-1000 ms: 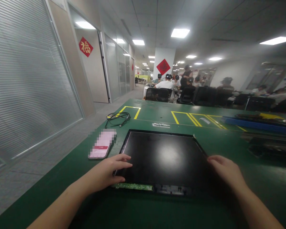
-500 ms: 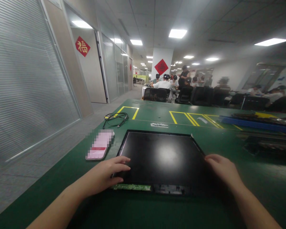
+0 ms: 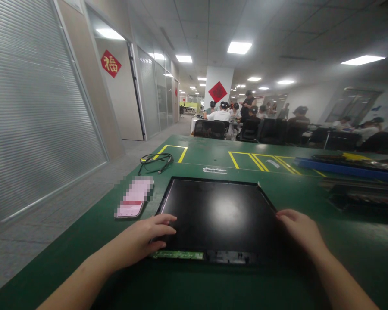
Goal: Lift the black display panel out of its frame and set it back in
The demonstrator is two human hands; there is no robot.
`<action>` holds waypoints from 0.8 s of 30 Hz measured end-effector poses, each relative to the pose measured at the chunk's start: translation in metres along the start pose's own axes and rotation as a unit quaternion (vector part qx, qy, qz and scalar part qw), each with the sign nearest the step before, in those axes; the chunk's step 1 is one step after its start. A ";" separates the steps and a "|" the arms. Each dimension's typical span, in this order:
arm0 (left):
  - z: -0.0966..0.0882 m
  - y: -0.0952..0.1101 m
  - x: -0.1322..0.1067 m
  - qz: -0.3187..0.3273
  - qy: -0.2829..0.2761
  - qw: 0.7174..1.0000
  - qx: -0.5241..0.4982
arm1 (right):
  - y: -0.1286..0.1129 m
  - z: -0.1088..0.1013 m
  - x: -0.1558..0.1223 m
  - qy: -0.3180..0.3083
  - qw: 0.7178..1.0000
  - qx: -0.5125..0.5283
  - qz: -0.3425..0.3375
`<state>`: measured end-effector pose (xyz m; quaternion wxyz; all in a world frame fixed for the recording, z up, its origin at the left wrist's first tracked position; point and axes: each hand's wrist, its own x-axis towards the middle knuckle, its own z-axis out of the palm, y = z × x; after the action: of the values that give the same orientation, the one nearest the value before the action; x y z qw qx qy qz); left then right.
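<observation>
A black LCD screen panel [image 3: 207, 215] lies flat on the green table [image 3: 194, 288], with ceiling light reflected in its face. Along its near edge a green circuit board strip [image 3: 177, 255] is exposed beside black frame parts. My left hand [image 3: 145, 239] rests over the panel's left edge, its fingers stretched out and apart above the glass. At the opposite side, my right hand [image 3: 300, 226] has its thumb and fingers closed on the panel's right edge; part of its grip is hidden.
A phone [image 3: 134, 197] lies left of the panel, with a coiled black cable [image 3: 157, 161] behind it. Yellow tape marks [image 3: 261, 161] line the table's far part. On the right are a blue tray [image 3: 349, 168] and dark parts [image 3: 362, 196]. Several people sit beyond.
The view has shifted very slightly. Both hands stay at the panel's two sides, and the panel keeps its place on the table.
</observation>
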<state>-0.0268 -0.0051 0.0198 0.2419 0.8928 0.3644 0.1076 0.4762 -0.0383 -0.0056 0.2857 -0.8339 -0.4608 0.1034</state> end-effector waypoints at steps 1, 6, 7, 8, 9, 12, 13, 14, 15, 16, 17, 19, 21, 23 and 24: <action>0.001 -0.001 0.000 0.003 0.003 1.000 -0.002 | 0.000 0.000 0.000 0.000 1.000 -0.001 0.001; 0.004 -0.009 0.001 0.007 0.023 1.000 -0.013 | 0.001 0.002 0.001 0.004 1.000 0.002 0.000; 0.005 -0.010 0.001 0.005 0.028 1.000 -0.012 | 0.002 0.002 0.002 0.007 1.000 0.004 -0.005; 0.005 -0.011 0.001 0.002 0.033 0.999 -0.012 | 0.003 0.003 0.002 0.010 1.000 0.004 -0.009; 0.004 -0.010 0.001 -0.003 0.038 0.999 -0.011 | 0.005 0.004 0.003 0.013 1.000 0.005 -0.013; 0.002 -0.008 0.002 -0.026 0.048 0.998 -0.008 | 0.008 0.005 0.005 0.020 1.000 0.010 -0.018; 0.002 -0.007 0.001 -0.035 0.052 0.998 -0.007 | 0.009 0.006 0.005 0.022 0.999 0.012 -0.020; 0.003 -0.007 0.002 -0.042 0.057 0.997 -0.005 | 0.010 0.006 0.005 0.023 0.999 0.014 -0.020; 0.004 -0.008 0.002 -0.050 0.064 0.997 0.000 | 0.010 0.006 0.005 0.024 0.999 0.016 -0.019; 0.006 -0.010 0.002 -0.056 0.073 0.996 0.007 | 0.010 0.006 0.005 0.024 0.999 0.017 -0.017; 0.009 -0.012 0.003 -0.062 0.084 0.994 0.015 | 0.009 0.006 0.004 0.024 0.999 0.017 -0.015; 0.016 -0.021 0.004 -0.073 0.110 0.991 0.036 | 0.007 0.006 0.003 0.021 1.000 0.017 -0.011; 0.023 -0.031 0.006 -0.089 0.144 0.984 0.059 | 0.005 0.005 0.002 0.019 1.000 0.017 -0.008; 0.029 -0.040 0.007 -0.113 0.159 0.978 0.078 | 0.004 0.004 0.001 0.019 1.000 0.015 -0.007; 0.030 -0.043 0.008 -0.131 0.164 0.974 0.084 | 0.003 0.004 0.001 0.018 1.000 0.015 -0.008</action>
<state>-0.0357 0.0163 -0.0283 0.1153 0.8245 0.5208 0.1891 0.4776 -0.0375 -0.0104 0.3073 -0.8276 -0.4605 0.0927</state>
